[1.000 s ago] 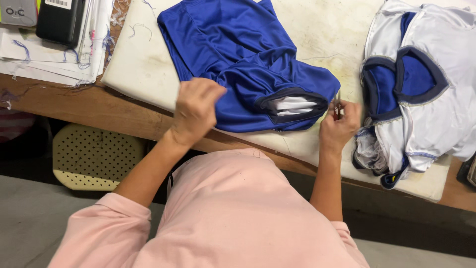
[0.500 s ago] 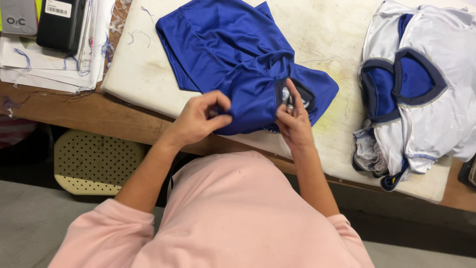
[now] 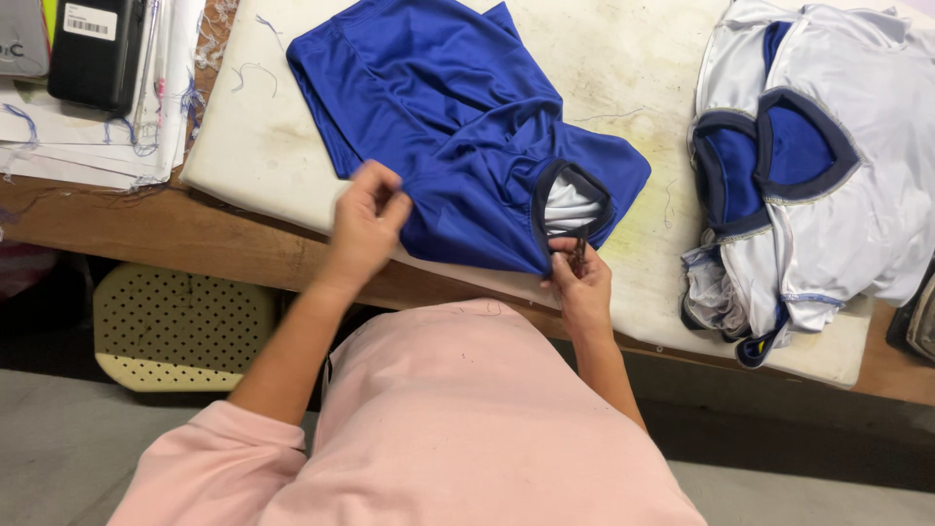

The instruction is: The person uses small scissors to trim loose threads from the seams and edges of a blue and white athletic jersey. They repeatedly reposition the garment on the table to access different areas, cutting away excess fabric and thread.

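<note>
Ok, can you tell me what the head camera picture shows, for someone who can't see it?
A person in a pink top works on a blue garment lying on a pale padded table. Their left hand pinches its lower edge, and their right hand holds a small tool at its dark-trimmed opening. A pile of white and blue garments lies to the right.

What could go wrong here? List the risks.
1. The right hand holds a small metal tool right at the blue shirt's dark collar; a slip might nick the fabric.
2. The left hand pinches the hem at the pad's edge, so the shirt may slide off.
3. Loose threads could cling to the shirt.
</note>
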